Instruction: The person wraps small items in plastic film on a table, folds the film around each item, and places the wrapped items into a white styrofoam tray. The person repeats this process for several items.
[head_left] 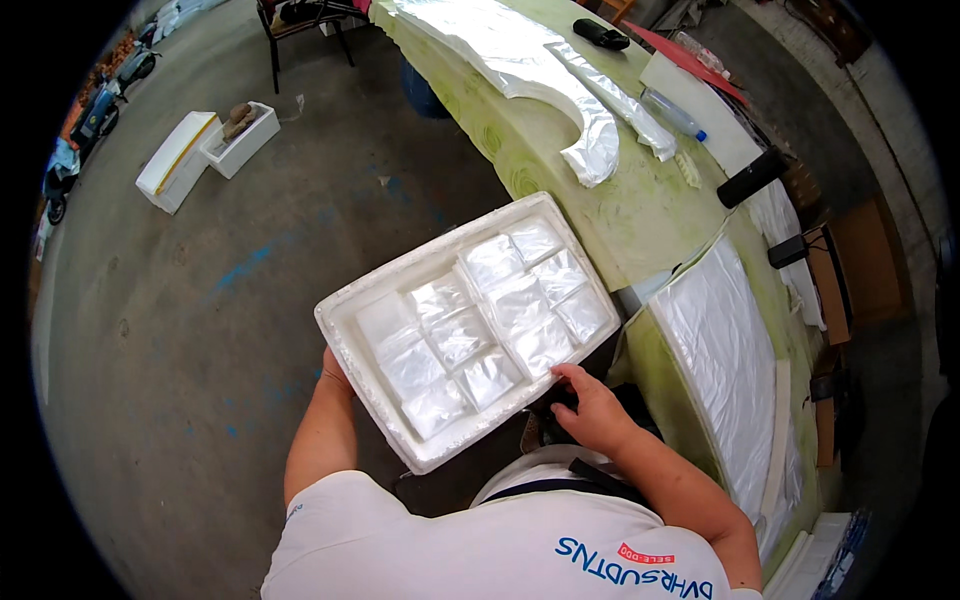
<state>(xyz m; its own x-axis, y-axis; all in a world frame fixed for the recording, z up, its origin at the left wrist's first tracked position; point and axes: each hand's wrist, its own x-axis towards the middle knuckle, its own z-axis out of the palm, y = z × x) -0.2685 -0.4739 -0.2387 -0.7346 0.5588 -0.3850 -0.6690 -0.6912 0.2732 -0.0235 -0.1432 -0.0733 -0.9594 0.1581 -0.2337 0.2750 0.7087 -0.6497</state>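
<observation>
White foam boxes: two small foam boxes (205, 150) sit on the concrete floor (200, 330) at the far left, well apart from the person.
Left hand: the left hand (333, 368) is mostly hidden behind the near left edge of the foam tray (345, 325); it seems to hold that edge from below, but how far the fingers close cannot be seen.
Tray: white foam, tilted, held just in front of the person's chest, its pockets filled with clear plastic bags (480, 325).
Right hand: the right hand (590, 405) rests at the tray's near right rim, fingers loosely curled, fingertips touching the edge, nothing else in it.
Table: a yellow-green table (640, 210) runs along the right, touching the tray's far corner.
On the table: shiny plastic sheets (560, 90) at the far end, a stack of clear bags (725, 350) near the right hand, a plastic bottle (672, 113) and a black roll (752, 178) further right.
</observation>
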